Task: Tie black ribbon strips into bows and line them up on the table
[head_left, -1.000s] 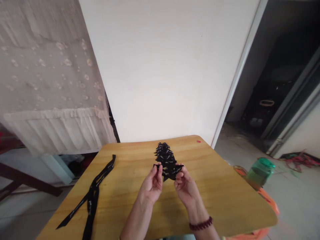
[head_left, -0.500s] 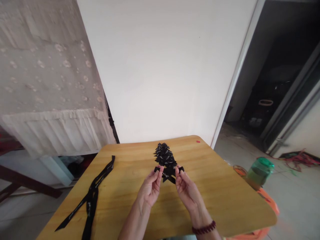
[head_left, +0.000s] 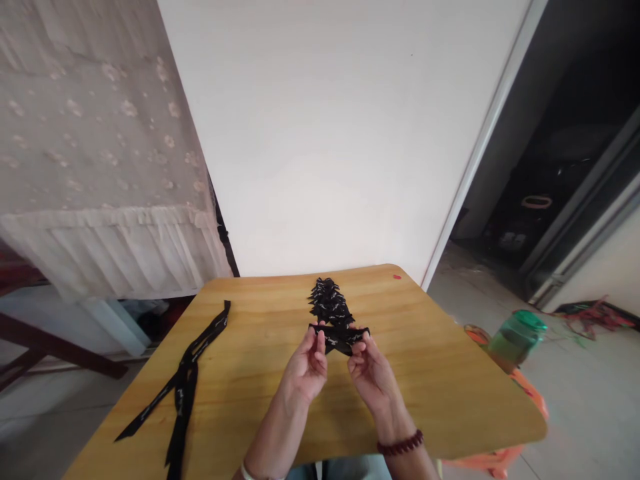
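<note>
A black ribbon bow point(head_left: 339, 336) with white lettering is stretched sideways between my two hands, its short tails hanging below the middle. My left hand point(head_left: 306, 363) pinches the left loop, fingers curled in. The right loop is pinched by my right hand point(head_left: 373, 373), which has a dark red beaded bracelet at the wrist. Just beyond my fingers, a row of similar black bows point(head_left: 330, 301) overlaps on the wooden table point(head_left: 260, 400). Loose black ribbon strips point(head_left: 186, 373) with white print lie crossed on the table's left side.
A small red piece point(head_left: 397, 277) lies near the far right corner. Past the right edge stand a green-lidded container point(head_left: 520, 337) and an orange stool point(head_left: 530, 393). A white wall point(head_left: 320, 147) rises behind the table, and a patterned curtain point(head_left: 100, 153) hangs at the left.
The bow now shows pulled flat and wide between my hands, where before only small folded ends showed at my fingertips. My hands have tilted slightly, and the whole view has shifted a little.
</note>
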Tool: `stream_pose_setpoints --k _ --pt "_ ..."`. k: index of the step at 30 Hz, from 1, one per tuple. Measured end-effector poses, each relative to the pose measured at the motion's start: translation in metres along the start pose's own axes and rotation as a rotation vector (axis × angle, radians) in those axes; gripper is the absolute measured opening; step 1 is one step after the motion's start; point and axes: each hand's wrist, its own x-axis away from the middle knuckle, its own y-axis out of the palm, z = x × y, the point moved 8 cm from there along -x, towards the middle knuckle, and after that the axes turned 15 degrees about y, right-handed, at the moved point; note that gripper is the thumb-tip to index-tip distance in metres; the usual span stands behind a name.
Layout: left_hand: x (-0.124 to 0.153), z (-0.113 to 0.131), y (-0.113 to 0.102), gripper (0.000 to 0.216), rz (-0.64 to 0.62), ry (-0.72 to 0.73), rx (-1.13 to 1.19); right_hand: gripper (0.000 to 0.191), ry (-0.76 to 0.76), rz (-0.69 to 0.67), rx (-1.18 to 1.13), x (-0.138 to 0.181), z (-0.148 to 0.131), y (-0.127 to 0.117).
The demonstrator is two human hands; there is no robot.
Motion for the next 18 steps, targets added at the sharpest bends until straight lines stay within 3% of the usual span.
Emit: stream_pose_setpoints --k 10,18 --pt "-0.004 0.004 -0.003 0.019 -0.013 0.074 0.028 0.012 -0.003 0.117 -0.017 -0.003 0.003 -0.016" --pt "-0.005 0.014 -0.004 0.019 -0.067 0.126 -0.042 0.014 0.026 0.1 0.083 -0.001 0.003 -0.01"
